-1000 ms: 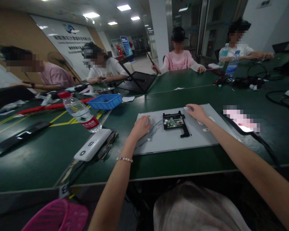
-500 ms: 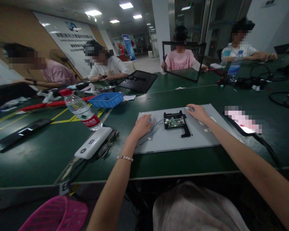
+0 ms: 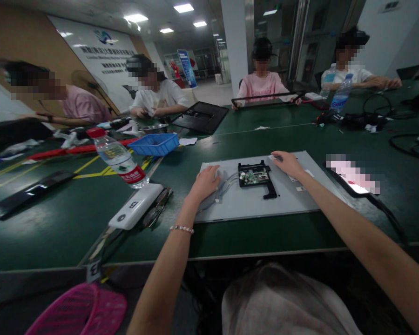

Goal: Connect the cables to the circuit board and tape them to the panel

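Observation:
A flat grey display panel [image 3: 254, 207] lies face down on the table in front of me. Near its middle sits a black bracket [image 3: 269, 190] with a green circuit board [image 3: 253, 177] in it. Thin grey cables [image 3: 228, 182] run from the board toward the panel's left side. There my left hand [image 3: 205, 184] rests on the panel, fingers stretched forward beside a shiny clear strip [image 3: 218, 174]. At the far edge, right of the bracket, my right hand [image 3: 288, 165] has its thumb and fingers closed around something small and greyish that I cannot make out.
Left of the panel are glasses [image 3: 157, 208], a white power bank [image 3: 136, 207], a water bottle [image 3: 120, 160] and a blue tray [image 3: 154, 145]. A phone [image 3: 352, 177] with a cable lies right. Across the table a person holds a black frame [image 3: 265, 98]; other people sit nearby.
Across the table, the person has lowered the black frame from upright to nearly flat. My hands and the display panel have hardly moved.

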`<state>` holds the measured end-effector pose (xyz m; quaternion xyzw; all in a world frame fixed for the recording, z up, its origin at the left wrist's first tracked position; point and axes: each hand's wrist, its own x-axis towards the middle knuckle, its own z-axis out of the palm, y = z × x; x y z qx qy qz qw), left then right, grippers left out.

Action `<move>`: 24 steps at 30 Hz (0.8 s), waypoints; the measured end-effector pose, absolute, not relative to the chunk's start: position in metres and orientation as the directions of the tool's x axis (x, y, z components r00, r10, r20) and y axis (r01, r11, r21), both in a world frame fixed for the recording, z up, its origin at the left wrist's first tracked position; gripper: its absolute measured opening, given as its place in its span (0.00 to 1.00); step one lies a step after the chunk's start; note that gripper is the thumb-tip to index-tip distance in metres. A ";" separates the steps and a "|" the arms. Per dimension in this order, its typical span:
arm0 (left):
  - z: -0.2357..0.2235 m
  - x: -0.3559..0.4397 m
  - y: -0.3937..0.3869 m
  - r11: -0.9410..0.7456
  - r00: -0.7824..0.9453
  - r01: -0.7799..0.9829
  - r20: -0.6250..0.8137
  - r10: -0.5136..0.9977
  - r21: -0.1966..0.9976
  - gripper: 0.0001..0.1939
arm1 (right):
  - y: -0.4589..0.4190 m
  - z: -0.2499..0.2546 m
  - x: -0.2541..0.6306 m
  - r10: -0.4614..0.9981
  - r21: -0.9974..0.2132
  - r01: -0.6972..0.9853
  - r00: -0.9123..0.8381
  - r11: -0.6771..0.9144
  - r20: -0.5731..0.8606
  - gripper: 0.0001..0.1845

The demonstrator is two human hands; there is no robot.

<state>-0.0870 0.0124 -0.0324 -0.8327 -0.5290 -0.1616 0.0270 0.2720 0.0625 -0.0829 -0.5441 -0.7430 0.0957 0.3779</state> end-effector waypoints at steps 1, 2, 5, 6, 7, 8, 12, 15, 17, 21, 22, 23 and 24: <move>-0.031 -0.087 0.012 -0.437 0.382 0.890 0.307 0.872 0.132 0.21 | 0.063 -0.083 0.272 0.881 -0.554 0.736 -0.120 0.388 0.458 0.19; -0.029 -0.087 0.011 -0.435 0.375 0.889 0.321 0.870 0.141 0.21 | 0.063 -0.084 0.272 0.881 -0.555 0.736 -0.117 0.386 0.457 0.18; -0.024 -0.082 0.009 -0.456 0.371 0.873 0.371 0.851 0.174 0.22 | 0.063 -0.083 0.272 0.882 -0.550 0.741 -0.119 0.384 0.455 0.19; -0.022 -0.080 0.007 -0.473 0.379 0.861 0.383 0.842 0.188 0.23 | 0.062 -0.083 0.272 0.882 -0.546 0.744 -0.123 0.385 0.454 0.19; -0.020 -0.076 0.005 -0.493 0.392 0.846 0.389 0.834 0.204 0.24 | 0.062 -0.082 0.272 0.883 -0.542 0.746 -0.130 0.387 0.452 0.19; -0.018 -0.071 0.004 -0.515 0.410 0.829 0.387 0.826 0.220 0.26 | 0.061 -0.082 0.272 0.882 -0.538 0.748 -0.134 0.389 0.451 0.20; -0.010 -0.049 0.001 -0.570 0.493 0.770 0.301 0.817 0.286 0.36 | 0.060 -0.080 0.271 0.880 -0.511 0.767 -0.144 0.388 0.452 0.19; -0.004 -0.032 0.010 -0.590 0.566 0.733 0.177 0.805 0.339 0.44 | 0.061 -0.080 0.271 0.879 -0.502 0.772 -0.149 0.389 0.452 0.18; -0.001 -0.022 0.019 -0.592 0.605 0.709 0.103 0.790 0.383 0.49 | 0.062 -0.081 0.271 0.880 -0.504 0.772 -0.144 0.386 0.453 0.17; 0.000 -0.009 0.032 -0.547 0.613 0.692 0.019 0.790 0.471 0.52 | 0.064 -0.083 0.271 0.882 -0.511 0.770 -0.139 0.382 0.450 0.17; -0.001 -0.008 0.033 -0.534 0.610 0.691 0.004 0.793 0.488 0.52 | 0.065 -0.083 0.271 0.880 -0.511 0.768 -0.143 0.387 0.453 0.17; -0.001 -0.009 0.032 -0.523 0.608 0.689 -0.007 0.794 0.501 0.52 | 0.065 -0.083 0.271 0.878 -0.510 0.765 -0.146 0.393 0.456 0.17; -0.002 -0.010 0.031 -0.516 0.608 0.687 -0.017 0.793 0.511 0.53 | 0.065 -0.083 0.271 0.876 -0.510 0.763 -0.150 0.398 0.459 0.17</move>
